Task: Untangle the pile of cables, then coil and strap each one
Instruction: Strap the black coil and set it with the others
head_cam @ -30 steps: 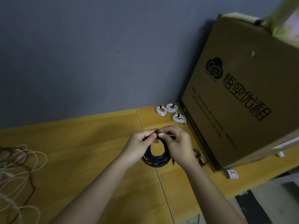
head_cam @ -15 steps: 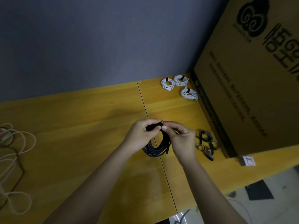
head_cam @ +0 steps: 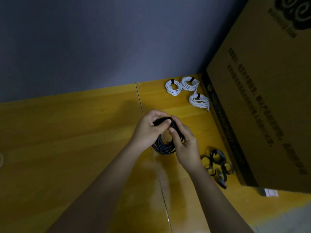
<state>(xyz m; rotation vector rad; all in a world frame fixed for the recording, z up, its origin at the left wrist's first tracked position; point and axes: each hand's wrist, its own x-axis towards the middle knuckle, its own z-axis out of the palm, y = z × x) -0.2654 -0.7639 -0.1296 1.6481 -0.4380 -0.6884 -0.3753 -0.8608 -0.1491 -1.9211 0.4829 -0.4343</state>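
Left hand [head_cam: 148, 130] and right hand [head_cam: 183, 143] both gripped the top of a coiled black cable [head_cam: 164, 147], its loops hanging between them above the table [head_cam: 67, 140].

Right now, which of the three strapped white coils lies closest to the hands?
The white coil nearest the cardboard box, lowest in view. The other two coils sit farther back by the wall, beyond it from the hands.

One head-worn view looks forward and steeply down, close over the tabletop [head_cam: 67, 140], toward the grey wall [head_cam: 101, 39]
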